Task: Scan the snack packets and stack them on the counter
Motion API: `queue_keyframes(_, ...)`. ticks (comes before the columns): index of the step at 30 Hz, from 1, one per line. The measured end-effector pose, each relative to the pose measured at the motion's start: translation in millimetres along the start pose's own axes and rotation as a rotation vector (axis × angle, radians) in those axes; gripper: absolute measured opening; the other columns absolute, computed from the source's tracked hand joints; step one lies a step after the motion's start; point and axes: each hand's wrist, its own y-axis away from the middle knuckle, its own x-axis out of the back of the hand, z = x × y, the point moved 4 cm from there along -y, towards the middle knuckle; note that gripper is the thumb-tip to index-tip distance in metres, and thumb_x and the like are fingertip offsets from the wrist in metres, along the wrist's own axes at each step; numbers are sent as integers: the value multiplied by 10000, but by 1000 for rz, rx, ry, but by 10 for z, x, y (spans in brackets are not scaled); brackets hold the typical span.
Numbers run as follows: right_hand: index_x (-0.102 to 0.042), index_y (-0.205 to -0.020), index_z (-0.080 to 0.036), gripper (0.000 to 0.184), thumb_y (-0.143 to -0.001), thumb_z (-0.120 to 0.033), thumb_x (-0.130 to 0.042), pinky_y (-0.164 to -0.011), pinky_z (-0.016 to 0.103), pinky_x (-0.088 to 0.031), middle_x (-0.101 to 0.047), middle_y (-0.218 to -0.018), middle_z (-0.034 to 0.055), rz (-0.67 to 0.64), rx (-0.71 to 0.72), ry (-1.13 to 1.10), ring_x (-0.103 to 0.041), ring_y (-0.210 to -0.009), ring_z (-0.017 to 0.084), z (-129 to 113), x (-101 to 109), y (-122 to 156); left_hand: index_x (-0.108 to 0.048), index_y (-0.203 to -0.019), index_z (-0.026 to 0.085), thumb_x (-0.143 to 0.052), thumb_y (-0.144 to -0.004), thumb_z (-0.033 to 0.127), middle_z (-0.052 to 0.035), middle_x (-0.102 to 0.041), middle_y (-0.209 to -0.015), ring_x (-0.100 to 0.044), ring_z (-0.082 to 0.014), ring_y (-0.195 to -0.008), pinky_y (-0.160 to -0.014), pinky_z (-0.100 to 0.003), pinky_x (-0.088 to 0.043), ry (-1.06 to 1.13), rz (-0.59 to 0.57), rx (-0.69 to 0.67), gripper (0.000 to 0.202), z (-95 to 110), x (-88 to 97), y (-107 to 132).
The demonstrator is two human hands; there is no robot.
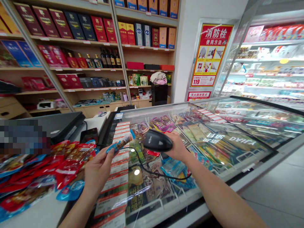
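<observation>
Forearms (213,186) converge, hands (101,164) gripping packet (123,142) and scanner (157,141).

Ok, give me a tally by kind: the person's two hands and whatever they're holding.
Left hand and right hand: 2
Snack packet, in the left: 1
Black scanner, in the right: 1
Total: 4

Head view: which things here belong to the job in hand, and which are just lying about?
Seemingly in the job:
- blue-ended packet, in the left hand
- black handheld scanner, in the right hand
- probably the heaped red and blue packets

Seemingly just around:
- phone-like device
- upright boxes
- red wall sign
</observation>
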Motion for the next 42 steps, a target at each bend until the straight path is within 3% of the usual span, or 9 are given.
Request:
queue_keyframes(5, -740, -872, -210, 284, -739, -458, -703, -708, 312, -451, -768, -792, 66, 195, -233, 145, -683, -721, 239, 475, 494, 24, -806, -962, 228, -578, -882, 458, -60, -791, -1039, -737, -250, -985, -955, -379, -576, -40, -102, -182, 334, -4, -195, -21)
queue_keyframes(10, -780, -961, -217, 408, -766, -556, -664, -777, 393, -460, -783, -824, 124, 307, -655, 495, -721, -853, 342, 943, 942, 222, -788, -1092, 238, -516, -943, 323, -78, -776, -1085, -735, -217, -984, -915, -343, -591, -104, -268, -422, 322, 138, -789, -39)
queue_keyframes(16, -792, -992, -223, 471, -796, -609, -607, -813, 474, -429, -766, -812, 167, 304, -843, 604, -706, -852, 371, 1156, 992, 347, -729, -1215, 235, -508, -962, 197, -109, -732, -1164, -716, -215, -1052, -955, -364, -587, -188, -435, -544, 339, 160, -1507, 83)
queue_keyframes(20, -789, -942, -223, 427, -792, -574, -599, -828, 484, -422, -761, -798, 161, 254, -798, 600, -700, -852, 373, 1161, 910, 304, -634, -1360, 221, -644, -912, 285, -171, -651, -1357, -609, -307, -1283, -1091, -548, -488, -283, -547, -571, 453, 125, -1615, 202)
queue_keyframes(25, -775, -935, -233, 421, -805, -590, -593, -856, 474, -423, -763, -806, 131, 181, -773, 588, -704, -873, 360, 1099, 844, 263, -652, -1337, 213, -609, -912, 316, -162, -652, -1346, -624, -290, -1247, -1064, -482, -516, -309, -409, -573, 439, 165, -1190, 57)
queue_keyframes(30, -780, -942, -233, 393, -787, -560, -627, -797, 439, -432, -765, -801, 133, 219, -718, 606, -703, -851, 354, 1038, 804, 234, -725, -1187, 222, -556, -889, 334, -139, -699, -1207, -676, -296, -1086, -995, -464, -537, -527, -90, -414, 360, 119, -173, -294)
queue_keyframes(35, -785, -908, -241, 332, -781, -515, -648, -792, 420, -438, -762, -765, 112, 200, -648, 620, -706, -819, 337, 931, 679, 182, -712, -1126, 187, -598, -803, 610, -204, -691, -1039, -652, -445, -979, -788, -595, -535, -1002, 123, 35, 544, -230, 799, -361)
queue_keyframes(38, -785, -987, -264, 313, -766, -452, -668, -813, 414, -438, -782, -816, 91, 193, -600, 615, -715, -848, 331, 843, 610, 153, -699, -1040, 175, -575, -748, 732, -208, -681, -958, -653, -457, -948, -765, -582, -527, -1062, 115, 159, 641, -416, 985, -299)
queue_keyframes(42, -779, -1006, -261, 301, -738, -366, -687, -796, 399, -431, -793, -891, 99, 160, -582, 613, -719, -889, 340, 745, 559, 125, -675, -976, 186, -552, -732, 749, -205, -684, -905, -658, -454, -903, -762, -571, -510, -1030, 78, 160, 626, -480, 942, -265)
